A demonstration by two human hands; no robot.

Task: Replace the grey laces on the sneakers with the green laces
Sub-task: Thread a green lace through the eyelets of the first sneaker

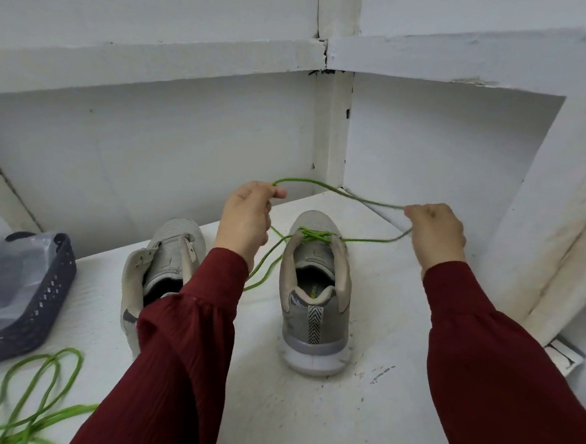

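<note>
Above the laced sneaker (316, 292), pinching the green lace (366, 241) in left hand (247, 219) and right hand (437, 230), likely knotting next: cross, tighten.

I can read only one bit of lettering: the yellow-green letters "ERS" on the insole (310, 286) inside the laced sneaker (313, 329). The start of that word is hidden. Nothing else is legible.

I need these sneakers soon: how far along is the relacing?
Done: one sneaker shows green lace crossed at its top eyelets. In hand: left hand and right hand pinch that lace, held above the shoe. Left: the other sneaker shows no lace, and the spare lace lies on the table.
</note>
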